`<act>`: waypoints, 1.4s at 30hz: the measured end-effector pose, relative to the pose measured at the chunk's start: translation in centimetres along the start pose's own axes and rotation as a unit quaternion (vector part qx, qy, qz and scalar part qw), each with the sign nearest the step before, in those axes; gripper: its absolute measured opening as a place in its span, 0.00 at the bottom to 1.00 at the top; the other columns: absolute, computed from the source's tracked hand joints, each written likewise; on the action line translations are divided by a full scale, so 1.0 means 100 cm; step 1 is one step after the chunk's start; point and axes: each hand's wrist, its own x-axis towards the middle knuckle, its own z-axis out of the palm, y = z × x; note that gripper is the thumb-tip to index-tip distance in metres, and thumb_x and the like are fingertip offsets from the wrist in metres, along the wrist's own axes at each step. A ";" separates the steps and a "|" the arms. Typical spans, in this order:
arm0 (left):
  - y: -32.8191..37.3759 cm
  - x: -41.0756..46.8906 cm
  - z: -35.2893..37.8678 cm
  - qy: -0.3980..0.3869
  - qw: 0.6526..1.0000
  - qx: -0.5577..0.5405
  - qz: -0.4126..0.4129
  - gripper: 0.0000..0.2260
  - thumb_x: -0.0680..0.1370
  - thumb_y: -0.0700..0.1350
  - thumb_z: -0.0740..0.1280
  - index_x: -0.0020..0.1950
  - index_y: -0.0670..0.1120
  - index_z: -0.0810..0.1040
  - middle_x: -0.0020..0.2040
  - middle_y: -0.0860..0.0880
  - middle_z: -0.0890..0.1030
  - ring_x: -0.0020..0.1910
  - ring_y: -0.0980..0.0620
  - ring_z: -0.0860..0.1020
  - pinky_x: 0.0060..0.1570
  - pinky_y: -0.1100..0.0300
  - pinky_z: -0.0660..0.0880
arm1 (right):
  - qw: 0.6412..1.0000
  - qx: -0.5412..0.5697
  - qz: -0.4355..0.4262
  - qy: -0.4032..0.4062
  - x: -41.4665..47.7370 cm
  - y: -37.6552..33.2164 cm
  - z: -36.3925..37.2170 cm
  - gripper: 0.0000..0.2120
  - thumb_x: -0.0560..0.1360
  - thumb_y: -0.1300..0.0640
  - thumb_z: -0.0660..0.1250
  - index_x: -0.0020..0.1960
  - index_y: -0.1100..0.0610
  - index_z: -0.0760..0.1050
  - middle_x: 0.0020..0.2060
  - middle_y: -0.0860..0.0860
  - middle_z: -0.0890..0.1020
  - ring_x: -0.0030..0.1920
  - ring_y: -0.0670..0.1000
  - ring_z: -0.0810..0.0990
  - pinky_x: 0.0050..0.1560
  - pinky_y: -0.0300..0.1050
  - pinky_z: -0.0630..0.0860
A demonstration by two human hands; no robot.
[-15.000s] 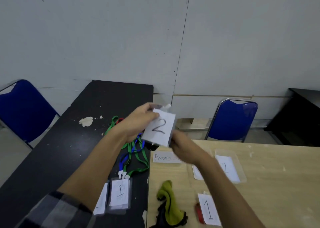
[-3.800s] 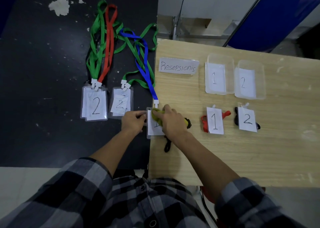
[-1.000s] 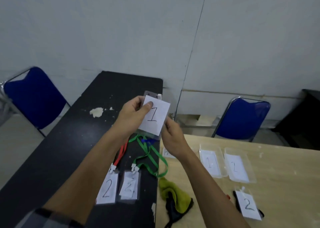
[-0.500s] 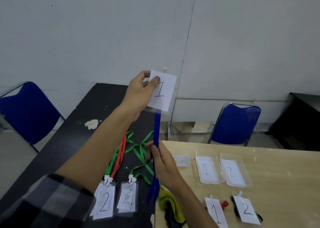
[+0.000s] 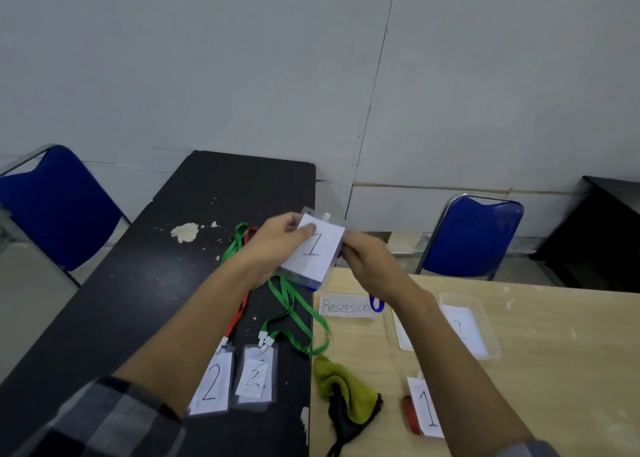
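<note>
- Head view: the left hand [image 5: 273,245] pinches the top left corner of the badge [image 5: 315,252], with the thumb on the paper "1" inside its clear sleeve and the fingers behind it.
- Half a second ago that hand held the badge high while the other ran down the hanging strap. Now the badge is lower, in the air between both hands, and the right hand [image 5: 370,266] has curled its fingers round the badge's right edge.
- Only a small loop of the blue lanyard [image 5: 376,304] shows, just under the right wrist. The rest seems to be gathered behind the badge. I judge that the strap is being bundled up so the badge can be put away.
- Two clear trays lie by the right forearm. The tray marked 2 [image 5: 493,338], on the forearm's outer side, holds a paper "2". The covered tray [image 5: 401,337], mostly under the arm, holds a paper whose number is hidden.
- The covered tray is probably where this "1" badge belongs.
- Beside the left forearm are two more filled holders, the first sleeve [image 5: 211,384] and the second sleeve [image 5: 254,378]. Each has a "2" paper inside.
</note>
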 end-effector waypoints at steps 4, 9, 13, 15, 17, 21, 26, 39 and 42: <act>-0.022 -0.006 0.009 -0.031 0.997 -0.055 -0.040 0.07 0.84 0.49 0.61 0.57 0.48 0.75 0.50 0.46 0.82 0.41 0.48 0.82 0.32 0.50 0.81 | 0.999 -0.019 0.018 -0.024 0.004 0.004 -0.007 0.15 0.84 0.59 0.57 0.68 0.53 0.75 0.57 0.51 0.83 0.53 0.47 0.79 0.57 0.44 0.78; -0.033 -0.005 0.018 -0.052 0.998 -0.022 -0.028 0.07 0.83 0.49 0.63 0.58 0.49 0.75 0.49 0.48 0.84 0.47 0.47 0.82 0.56 0.42 0.78 | 0.997 0.039 0.065 -0.027 0.005 0.014 -0.004 0.19 0.84 0.60 0.58 0.74 0.51 0.70 0.68 0.49 0.77 0.62 0.42 0.74 0.53 0.25 0.68; -0.034 -0.005 0.022 -0.056 0.998 -0.011 0.001 0.07 0.82 0.49 0.65 0.58 0.50 0.75 0.51 0.47 0.85 0.47 0.46 0.84 0.51 0.47 0.80 | 0.992 0.074 0.093 -0.028 0.000 0.014 -0.003 0.21 0.83 0.59 0.61 0.75 0.49 0.68 0.66 0.45 0.76 0.60 0.41 0.73 0.52 0.28 0.70; -0.034 -0.004 0.023 -0.041 0.999 0.010 0.031 0.06 0.82 0.50 0.65 0.58 0.51 0.74 0.51 0.48 0.85 0.47 0.48 0.83 0.46 0.52 0.80 | 0.989 0.106 0.098 -0.006 -0.003 0.013 0.001 0.18 0.83 0.58 0.61 0.72 0.48 0.72 0.62 0.45 0.80 0.56 0.42 0.78 0.52 0.33 0.75; -0.032 -0.003 0.026 -0.015 0.998 0.017 0.062 0.06 0.82 0.49 0.64 0.58 0.52 0.74 0.51 0.49 0.83 0.46 0.51 0.83 0.40 0.57 0.78 | 0.983 0.152 0.105 0.011 -0.009 0.006 0.008 0.11 0.84 0.55 0.59 0.63 0.48 0.76 0.52 0.45 0.83 0.50 0.40 0.80 0.47 0.35 0.77; -0.019 0.005 0.028 0.047 0.992 -0.052 0.103 0.04 0.82 0.46 0.65 0.56 0.51 0.74 0.47 0.52 0.83 0.38 0.59 0.81 0.33 0.65 0.76 | 0.964 0.234 0.123 0.034 -0.028 -0.016 0.029 0.09 0.84 0.59 0.57 0.59 0.51 0.74 0.47 0.42 0.80 0.45 0.37 0.80 0.43 0.34 0.77; 0.009 0.013 0.025 0.079 0.983 -0.094 0.134 0.05 0.82 0.46 0.65 0.58 0.49 0.73 0.48 0.51 0.81 0.40 0.55 0.80 0.32 0.65 0.76 | 0.955 0.268 0.120 0.034 -0.054 -0.028 0.066 0.11 0.86 0.56 0.53 0.54 0.45 0.73 0.37 0.47 0.75 0.38 0.45 0.73 0.41 0.46 0.73; 0.004 0.021 0.021 0.001 0.999 -0.043 0.023 0.04 0.82 0.46 0.65 0.55 0.49 0.76 0.49 0.49 0.81 0.43 0.49 0.79 0.39 0.55 0.77 | 0.988 0.097 0.083 -0.081 -0.044 0.006 0.030 0.13 0.83 0.62 0.56 0.65 0.55 0.73 0.56 0.49 0.78 0.54 0.46 0.76 0.55 0.41 0.73; -0.016 0.018 0.026 -0.018 0.999 -0.035 -0.001 0.02 0.82 0.45 0.66 0.52 0.49 0.77 0.48 0.48 0.82 0.42 0.49 0.80 0.40 0.55 0.77 | 0.990 0.092 0.057 -0.089 -0.025 0.011 0.002 0.17 0.82 0.65 0.58 0.66 0.54 0.75 0.61 0.49 0.78 0.58 0.44 0.76 0.58 0.35 0.74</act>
